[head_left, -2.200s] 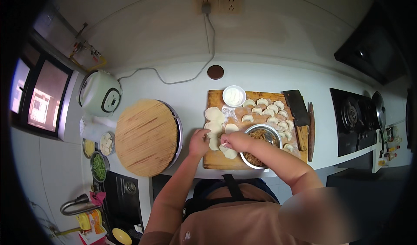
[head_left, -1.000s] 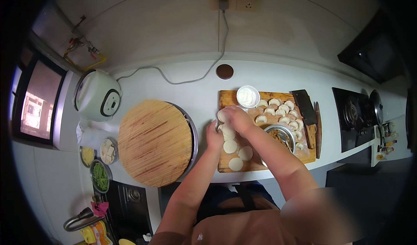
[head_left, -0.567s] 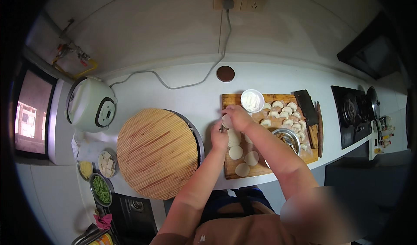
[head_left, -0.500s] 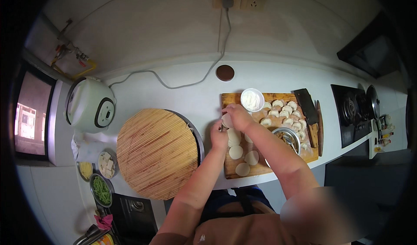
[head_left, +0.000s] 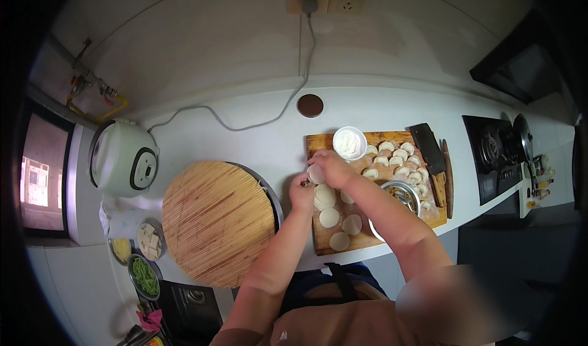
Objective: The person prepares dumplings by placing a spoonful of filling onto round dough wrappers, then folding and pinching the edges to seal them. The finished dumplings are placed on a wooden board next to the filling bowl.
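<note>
Over the left edge of a wooden cutting board (head_left: 392, 238), my two hands meet around a round, pale dumpling wrapper (head_left: 316, 174). My left hand (head_left: 301, 194) is closed at its lower left edge, and my right hand (head_left: 334, 169) has its fingers bent over the upper edge. Whether filling lies inside is hidden. Just below are overlapping wrappers (head_left: 324, 197), with single ones (head_left: 339, 242) nearer the front. A metal bowl of filling (head_left: 418, 206) sits partly under my right forearm. Several folded dumplings (head_left: 397, 161) lie at the board's right. A white bowl of flour (head_left: 350, 142) stands behind my right hand.
A cleaver (head_left: 429, 153) and a rolling pin (head_left: 448, 180) lie along the right. A large round slatted lid (head_left: 220, 223) covers a pan at left, beside a rice cooker (head_left: 125, 159). Bowls of green beans (head_left: 144, 277) and white pieces (head_left: 150, 239) stand front left; a stove (head_left: 493, 153) is at right.
The whole view has shifted slightly. Both hands stay together at the wrapper, with only small finger movement; the dark gap seen beneath it before is now mostly hidden.
</note>
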### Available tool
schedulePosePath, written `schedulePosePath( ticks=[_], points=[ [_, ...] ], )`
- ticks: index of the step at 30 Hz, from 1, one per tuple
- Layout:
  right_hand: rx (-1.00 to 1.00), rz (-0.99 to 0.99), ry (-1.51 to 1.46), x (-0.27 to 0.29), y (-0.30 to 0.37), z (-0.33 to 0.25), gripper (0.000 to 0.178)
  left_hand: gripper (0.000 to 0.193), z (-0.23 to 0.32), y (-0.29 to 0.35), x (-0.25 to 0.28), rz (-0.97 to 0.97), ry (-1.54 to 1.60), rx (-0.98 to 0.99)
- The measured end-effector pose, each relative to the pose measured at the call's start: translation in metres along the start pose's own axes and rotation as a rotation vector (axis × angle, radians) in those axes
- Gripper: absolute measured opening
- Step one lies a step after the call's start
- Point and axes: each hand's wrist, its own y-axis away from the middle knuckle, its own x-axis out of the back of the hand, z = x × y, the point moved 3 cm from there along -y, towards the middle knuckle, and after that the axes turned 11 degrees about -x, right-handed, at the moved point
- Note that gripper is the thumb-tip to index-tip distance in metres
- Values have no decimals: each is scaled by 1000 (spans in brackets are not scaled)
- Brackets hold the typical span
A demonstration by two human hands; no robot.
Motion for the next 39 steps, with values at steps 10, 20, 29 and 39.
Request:
schedulePosePath(
  ticks=[10, 20, 29, 39],
  points=[
    [-79, 70, -131, 8, 21, 4, 33, 17, 3, -15, 1, -23, -96, 12],
    [-162, 149, -226, 16, 49, 2, 33, 10, 46, 1, -2, -52, -495, -533],
    [92, 36, 187, 13, 34, 17, 19, 18, 66, 18, -1, -250, -413, -540],
    [175, 47, 256, 19, 52, 15, 14, 39, 49, 22, 3, -229, -231, -266]
  ],
)
